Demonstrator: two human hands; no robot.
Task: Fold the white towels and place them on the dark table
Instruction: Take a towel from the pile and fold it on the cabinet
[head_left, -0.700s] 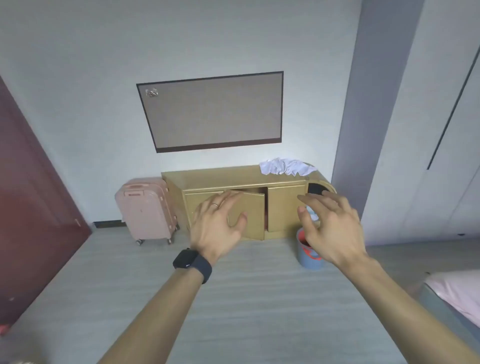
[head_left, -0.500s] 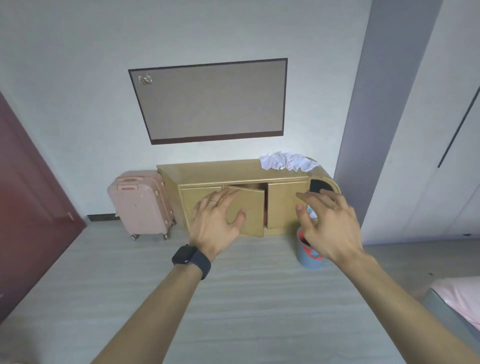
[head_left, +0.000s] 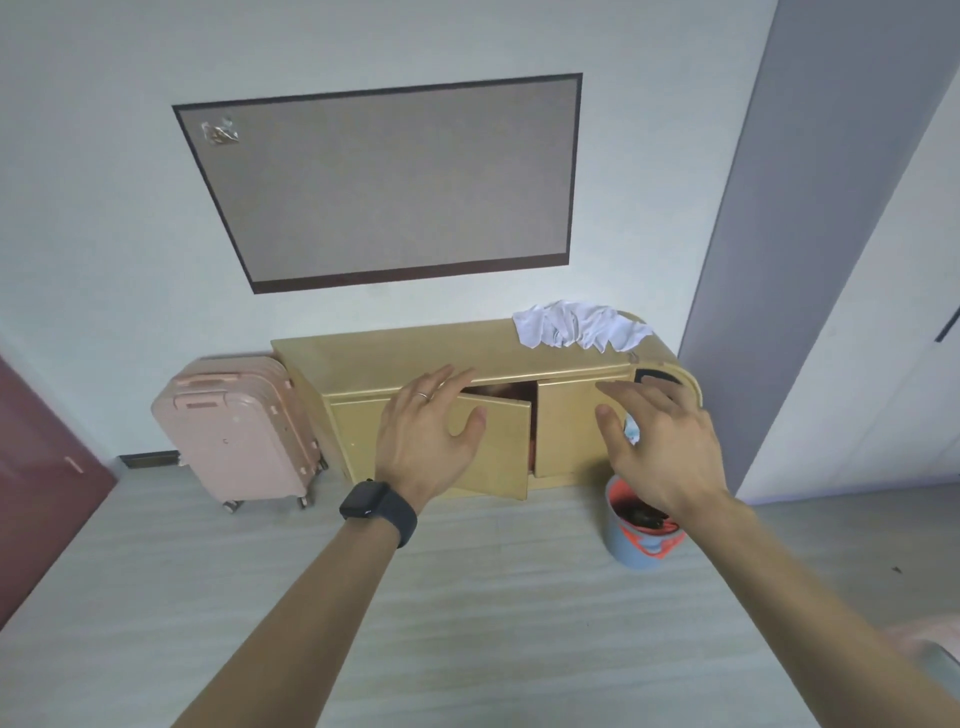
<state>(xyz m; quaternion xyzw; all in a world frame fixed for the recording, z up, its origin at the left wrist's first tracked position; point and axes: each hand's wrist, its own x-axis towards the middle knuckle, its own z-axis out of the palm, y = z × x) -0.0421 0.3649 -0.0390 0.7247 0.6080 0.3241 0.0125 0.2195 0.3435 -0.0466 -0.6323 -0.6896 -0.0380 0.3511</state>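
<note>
A crumpled heap of white towels (head_left: 579, 326) lies on the right end of a low yellow wooden cabinet (head_left: 395, 349) against the far wall. My left hand (head_left: 428, 436), with a ring and a black watch on the wrist, is stretched out in the air with relaxed fingers and holds nothing. My right hand (head_left: 657, 444) is held out the same way, fingers spread and empty. Both hands are well short of the towels, which sit above and between them in the picture. No dark table is in view.
One cabinet door (head_left: 498, 447) hangs ajar. A pink suitcase (head_left: 241, 431) stands left of the cabinet. A blue and orange bucket (head_left: 641, 540) sits on the grey floor by its right end. A dark red door (head_left: 36, 483) is at the left, a framed board (head_left: 395, 182) on the wall.
The view has drawn closer to the cabinet, which looks larger now. Both hands stay outstretched and empty, and the towels have not moved.
</note>
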